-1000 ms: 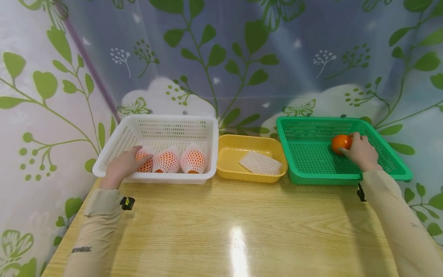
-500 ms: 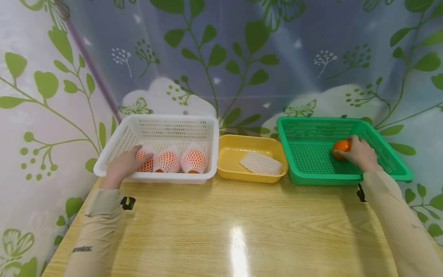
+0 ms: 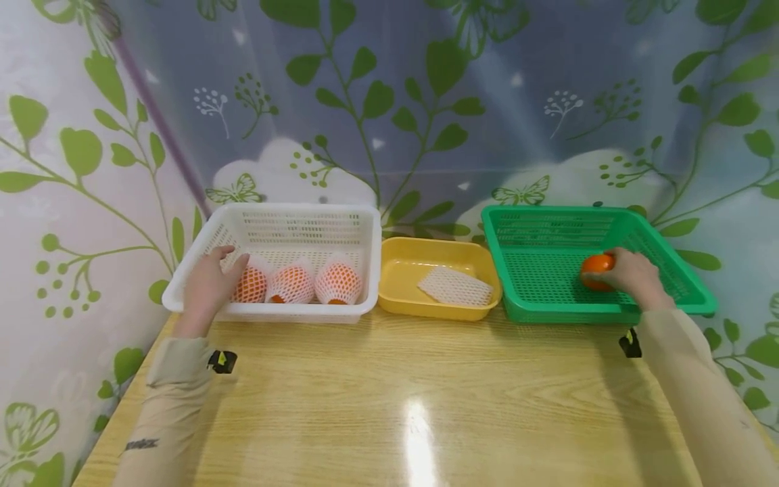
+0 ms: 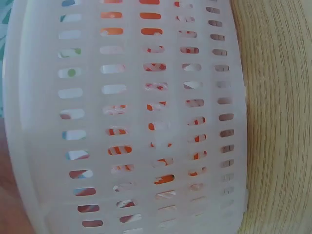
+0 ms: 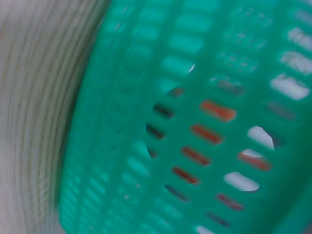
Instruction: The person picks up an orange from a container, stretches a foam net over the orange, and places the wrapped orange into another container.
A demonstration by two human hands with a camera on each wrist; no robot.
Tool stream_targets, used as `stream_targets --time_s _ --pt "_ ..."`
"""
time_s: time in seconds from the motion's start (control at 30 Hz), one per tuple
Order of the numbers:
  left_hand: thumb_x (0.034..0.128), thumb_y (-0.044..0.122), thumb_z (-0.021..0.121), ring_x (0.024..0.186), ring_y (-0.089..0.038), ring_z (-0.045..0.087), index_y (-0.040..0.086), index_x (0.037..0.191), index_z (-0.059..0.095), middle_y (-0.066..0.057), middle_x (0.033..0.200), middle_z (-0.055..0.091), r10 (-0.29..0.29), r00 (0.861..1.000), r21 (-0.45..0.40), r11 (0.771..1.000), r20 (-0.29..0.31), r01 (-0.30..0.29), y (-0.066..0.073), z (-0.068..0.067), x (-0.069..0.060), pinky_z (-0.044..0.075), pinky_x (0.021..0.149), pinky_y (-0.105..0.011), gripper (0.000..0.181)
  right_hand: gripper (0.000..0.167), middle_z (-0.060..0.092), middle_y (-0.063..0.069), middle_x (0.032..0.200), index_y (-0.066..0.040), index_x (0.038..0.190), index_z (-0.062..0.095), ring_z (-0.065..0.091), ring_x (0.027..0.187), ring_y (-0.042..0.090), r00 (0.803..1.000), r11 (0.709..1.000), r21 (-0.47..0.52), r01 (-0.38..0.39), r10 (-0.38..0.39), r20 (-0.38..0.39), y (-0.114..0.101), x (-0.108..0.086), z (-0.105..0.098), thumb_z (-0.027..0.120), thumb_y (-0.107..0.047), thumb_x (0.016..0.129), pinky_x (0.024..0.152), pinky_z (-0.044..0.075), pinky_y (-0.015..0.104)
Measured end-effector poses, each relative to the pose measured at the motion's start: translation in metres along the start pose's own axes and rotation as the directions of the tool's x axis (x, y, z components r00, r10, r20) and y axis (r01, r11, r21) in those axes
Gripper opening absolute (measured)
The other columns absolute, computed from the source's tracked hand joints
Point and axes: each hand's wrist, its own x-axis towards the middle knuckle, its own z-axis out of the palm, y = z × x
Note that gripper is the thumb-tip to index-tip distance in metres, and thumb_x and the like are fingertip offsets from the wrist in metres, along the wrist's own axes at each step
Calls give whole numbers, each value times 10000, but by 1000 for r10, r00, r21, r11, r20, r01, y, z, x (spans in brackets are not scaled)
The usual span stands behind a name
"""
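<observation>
My right hand holds a smooth, round orange fruit inside the green basket, thumb on its near side. Over the left end of the white basket is my left hand, fingers apart and holding nothing. Just right of its thumb sits an orange fruit in a white foam net. Two more netted fruits, a middle one and a right one, lie beside it in a row. Both wrist views show mostly slotted basket walls, with orange showing through the holes.
Between the two baskets stands a yellow tray with a loose white foam net in it. All three containers line the far side of a wooden table. Behind them hangs a leaf-patterned curtain.
My left hand has drawn back from the leftmost netted fruit, its fingers spreading off it. The fruit in my right hand has tipped and shifted slightly toward me; the view has moved a little.
</observation>
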Motion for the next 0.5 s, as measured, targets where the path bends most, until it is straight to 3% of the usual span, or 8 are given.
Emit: stream_targets --time_s 0.13,0.23,0.37,0.5 --pt "1067 374 460 1288 -511 470 -39 1420 511 -335 1407 502 6 994 -40 999 -105 -11 3 -3 -5 381 1048 -657 545 882 436 423 1265 167 1449 317 418 1105 547 997 998 48 31 -28 -67 -19 -12 0 670 -460 940 825 413 665" --pt "1062 338 489 1237 -486 516 -14 1393 556 -313 1361 549 38 985 -69 996 -167 -51 13 -2 -10 417 1004 -639 487 838 427 415 1277 118 1457 356 426 1093 548 988 994 88 58 -45 -147 -35 -23 1 690 -447 937 803 404 668" --pt "1056 297 534 1195 -439 565 7 1351 607 -265 1313 608 126 964 -117 981 -233 -156 36 3 -18 493 931 -586 420 811 406 416 1295 56 1475 393 449 1069 562 968 987 129 94 -61 -243 -56 -36 6 720 -439 922 786 392 672" --pt "1052 271 557 1207 -396 578 28 1339 625 -218 1313 630 203 946 -156 956 -252 -247 68 8 -28 534 918 -554 382 789 408 393 1324 -1 1498 408 462 1091 560 944 977 160 142 -84 -320 -80 -47 11 744 -415 916 821 386 686"
